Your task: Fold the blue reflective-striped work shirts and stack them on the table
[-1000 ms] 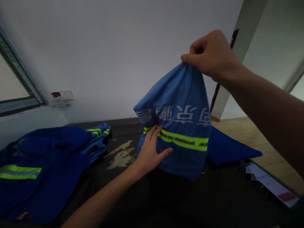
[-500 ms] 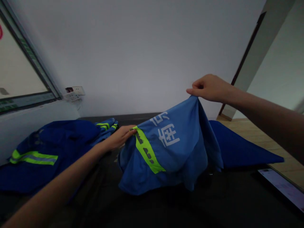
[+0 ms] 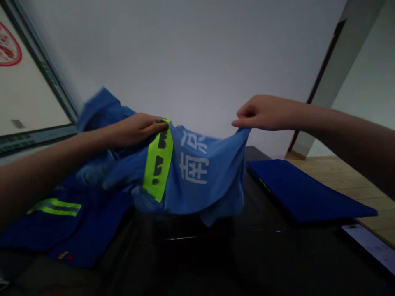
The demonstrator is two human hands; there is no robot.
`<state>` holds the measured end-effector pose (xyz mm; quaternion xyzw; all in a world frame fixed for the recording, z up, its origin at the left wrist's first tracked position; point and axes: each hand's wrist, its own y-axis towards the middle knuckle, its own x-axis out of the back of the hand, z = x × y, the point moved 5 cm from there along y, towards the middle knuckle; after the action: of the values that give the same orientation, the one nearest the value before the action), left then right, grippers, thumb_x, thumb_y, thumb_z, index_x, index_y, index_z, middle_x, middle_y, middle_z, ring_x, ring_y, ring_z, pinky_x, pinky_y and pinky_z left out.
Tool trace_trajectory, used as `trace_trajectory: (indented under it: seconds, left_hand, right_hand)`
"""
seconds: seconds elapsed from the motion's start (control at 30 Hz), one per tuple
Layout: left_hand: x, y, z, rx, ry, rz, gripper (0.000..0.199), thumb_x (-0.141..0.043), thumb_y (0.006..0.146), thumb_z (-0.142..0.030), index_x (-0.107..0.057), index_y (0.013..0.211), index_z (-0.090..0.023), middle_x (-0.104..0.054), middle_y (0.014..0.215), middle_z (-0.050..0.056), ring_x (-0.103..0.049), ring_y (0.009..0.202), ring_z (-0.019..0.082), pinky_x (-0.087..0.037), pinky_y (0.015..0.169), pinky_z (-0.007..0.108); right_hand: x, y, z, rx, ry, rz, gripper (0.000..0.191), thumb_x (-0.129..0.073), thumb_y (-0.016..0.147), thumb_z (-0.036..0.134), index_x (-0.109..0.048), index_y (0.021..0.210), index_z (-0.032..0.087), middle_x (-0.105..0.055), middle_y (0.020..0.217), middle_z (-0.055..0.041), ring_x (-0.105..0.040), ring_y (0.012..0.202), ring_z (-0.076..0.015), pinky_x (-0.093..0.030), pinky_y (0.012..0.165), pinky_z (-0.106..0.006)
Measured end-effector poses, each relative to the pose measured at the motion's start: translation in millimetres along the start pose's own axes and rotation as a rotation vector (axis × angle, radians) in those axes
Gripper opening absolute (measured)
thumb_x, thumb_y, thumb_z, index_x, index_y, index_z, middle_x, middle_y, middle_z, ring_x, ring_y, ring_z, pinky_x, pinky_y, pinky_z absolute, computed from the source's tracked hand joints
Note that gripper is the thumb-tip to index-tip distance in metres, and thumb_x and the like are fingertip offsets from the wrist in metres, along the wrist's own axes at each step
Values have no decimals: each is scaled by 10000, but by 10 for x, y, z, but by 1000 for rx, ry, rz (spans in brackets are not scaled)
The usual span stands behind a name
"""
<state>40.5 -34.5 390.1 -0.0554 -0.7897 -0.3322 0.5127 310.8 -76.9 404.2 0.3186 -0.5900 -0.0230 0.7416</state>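
A light blue work shirt (image 3: pixel 222 176) with white lettering and a worn yellow-green strip hangs between my two hands, lifted above a dark table. My left hand (image 3: pixel 138 127) pinches it at the top of the yellow-green strip. Beyond that hand, more of the same cloth fans out to the left, blurred by motion. At the right, my right hand (image 3: pixel 262 112) grips an upper corner between thumb and curled fingers. The cloth sags between the two grips, its lower edge close to the tabletop.
A darker blue garment (image 3: pixel 92 226) with a yellow-green band lies at the left of the black table (image 3: pixel 197 263). To the right rests a folded dark blue garment (image 3: pixel 296 189), with a lit phone (image 3: pixel 370 246) near it. A wall (image 3: pixel 197 53) rises behind; a window is at left.
My left hand has risen and moved left, lifting the shirt and stretching it wider. Cloth has swung up at the left. My right hand has shifted slightly left, uncovering more of the folded garment.
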Motion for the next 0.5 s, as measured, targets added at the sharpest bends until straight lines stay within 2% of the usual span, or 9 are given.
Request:
trace_trajectory:
  seconds: [0.03, 0.07, 0.17, 0.2, 0.23, 0.27, 0.37, 0.4, 0.5]
  left_hand:
    - [32, -1, 32, -17, 56, -1, 590, -381, 830, -528, -612, 819, 15, -613, 725, -27, -644, 915, 234, -462, 848, 507]
    - [156, -7, 44, -27, 106, -105, 637, -274, 865, -502, -592, 866, 49, -597, 768, -26, -626, 971, 232, -431, 849, 524]
    - [695, -136, -10, -35, 173, -664, 678, -105, 892, -426, -530, 1007, 91, -560, 914, -10, -551, 1101, 282, -352, 842, 528]
    - [777, -176, -28, -55, 182, -754, 675, -114, 892, -431, -528, 1026, 87, -559, 942, -3, -542, 1112, 296, -347, 846, 517]
    - [771, -179, -21, -71, 185, -738, 682, -149, 885, -461, -536, 1026, 82, -564, 946, 1, -550, 1101, 299, -362, 850, 504]
    - [670, -145, 21, -77, 174, -618, 693, -201, 869, -509, -553, 1015, 71, -577, 931, 5, -571, 1069, 293, -395, 847, 487]
    - [-51, -51, 333, -30, 73, -3, 669, -339, 832, -590, -596, 979, 9, -623, 836, 11, -618, 928, 226, -475, 808, 400]
    - [-317, -66, 456, -9, 29, 129, 619, -403, 816, -600, -617, 957, -37, -641, 821, 15, -624, 887, 215, -489, 799, 359]
    - [-976, -223, 726, 4, -68, 242, 484, -436, 835, -564, -642, 936, -138, -673, 862, 37, -632, 845, 210, -493, 785, 293]
  right_hand:
    - [19, -1, 17, -29, -15, -19, 417, -581, 866, 356, -512, 550, 94, -471, 582, 54, -562, 720, -91, -404, 681, -245]
    - [106, -8, 36, -70, -8, -103, 409, -570, 863, 356, -506, 557, 92, -466, 585, 54, -551, 706, -88, -376, 663, -247]
    - [563, -124, 143, -109, 46, -608, 420, -445, 879, 425, -529, 597, 126, -443, 612, 41, -546, 712, -111, -299, 614, -274]
    - [660, -166, 189, -64, 62, -725, 416, -424, 882, 445, -546, 613, 152, -439, 616, 37, -537, 707, -114, -293, 603, -275]
    - [678, -169, 224, -4, 61, -724, 404, -438, 882, 452, -552, 609, 176, -436, 598, 37, -516, 670, -108, -293, 587, -267]
    - [606, -129, 231, 45, 44, -595, 394, -473, 883, 438, -547, 586, 190, -431, 563, 40, -479, 608, -97, -293, 562, -255]
    - [37, -14, 3, 44, -47, -32, 420, -567, 876, 341, -497, 501, 166, -344, 420, 71, -306, 444, -58, -257, 504, -236]
    - [-170, -12, -136, 9, -76, 46, 427, -567, 878, 319, -494, 492, 151, -320, 403, 77, -287, 431, -50, -251, 510, -234]
    - [-803, -128, -512, -64, -64, 83, 404, -528, 888, 341, -538, 531, 151, -413, 450, 47, -377, 478, -77, -308, 545, -242]
